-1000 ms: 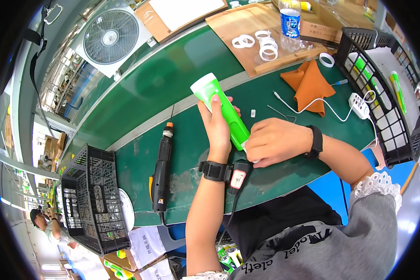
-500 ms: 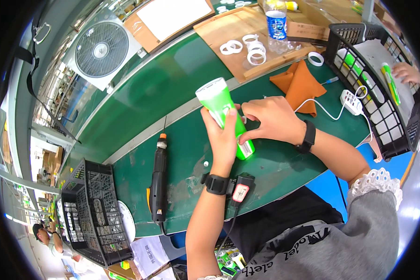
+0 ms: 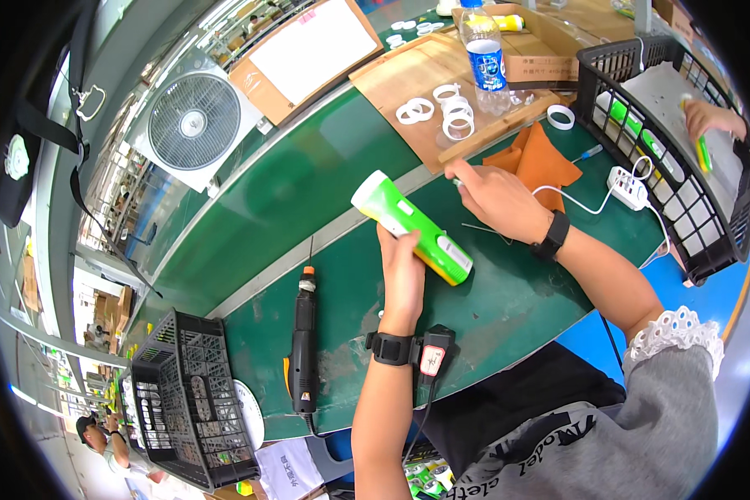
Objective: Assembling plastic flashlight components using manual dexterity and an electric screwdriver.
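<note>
As the left hand clamps a green flashlight, the right hand pinches its fingers together near an orange cloth.

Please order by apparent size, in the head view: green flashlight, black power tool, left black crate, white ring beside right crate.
Left black crate
Green flashlight and black power tool: too alike to rank
White ring

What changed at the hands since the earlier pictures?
The right hand let go of the green flashlight and moved up and away, near the orange cloth. The flashlight tilted more sideways. A co-worker's hand reached into the right basket. Unchanged: left hand keeping its grip on the flashlight; black power tool lying on the table.
</note>
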`<state>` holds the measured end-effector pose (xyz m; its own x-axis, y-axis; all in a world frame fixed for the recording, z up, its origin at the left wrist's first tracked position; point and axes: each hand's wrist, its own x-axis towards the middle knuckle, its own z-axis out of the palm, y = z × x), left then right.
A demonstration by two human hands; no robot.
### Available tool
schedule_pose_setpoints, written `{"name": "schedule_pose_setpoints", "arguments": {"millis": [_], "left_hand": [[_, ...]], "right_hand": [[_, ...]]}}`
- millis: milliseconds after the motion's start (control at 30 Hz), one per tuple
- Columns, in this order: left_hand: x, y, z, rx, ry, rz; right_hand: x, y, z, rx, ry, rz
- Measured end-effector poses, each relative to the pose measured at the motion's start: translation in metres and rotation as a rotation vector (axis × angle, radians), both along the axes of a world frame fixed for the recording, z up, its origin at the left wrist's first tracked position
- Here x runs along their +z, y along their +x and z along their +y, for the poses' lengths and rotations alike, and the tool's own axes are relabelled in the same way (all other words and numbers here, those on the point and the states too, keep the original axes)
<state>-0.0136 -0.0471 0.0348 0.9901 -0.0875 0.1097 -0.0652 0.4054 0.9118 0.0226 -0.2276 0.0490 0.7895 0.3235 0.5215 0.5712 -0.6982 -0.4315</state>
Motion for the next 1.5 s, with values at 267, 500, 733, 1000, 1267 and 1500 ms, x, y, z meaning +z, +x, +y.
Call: {"name": "schedule_pose_setpoints", "arguments": {"millis": [267, 500, 733, 1000, 1267, 1500], "left_hand": [[0.003, -0.007, -0.015, -0.023, 0.335, -0.029], [-0.004, -0.004, -0.017, 0.071, 0.429, -0.136], [0.0, -0.007, -0.017, 0.032, 0.379, -0.118], [-0.001, -0.006, -0.016, 0.09, 0.395, -0.209], [0.013, -0.015, -0.021, -0.081, 0.294, -0.161], [0.009, -0.013, -0.024, -0.016, 0.403, -0.197]], "right_hand": [[0.009, -0.006, 0.0, 0.317, 0.274, -0.04], [0.008, -0.004, -0.003, 0.289, 0.178, -0.103], [0.008, -0.002, -0.004, 0.258, 0.276, -0.13], [0.012, -0.007, -0.002, 0.22, 0.235, -0.097], [0.016, -0.007, -0.004, 0.277, 0.338, -0.013], [0.014, -0.006, -0.01, 0.35, 0.349, -0.066]]}}
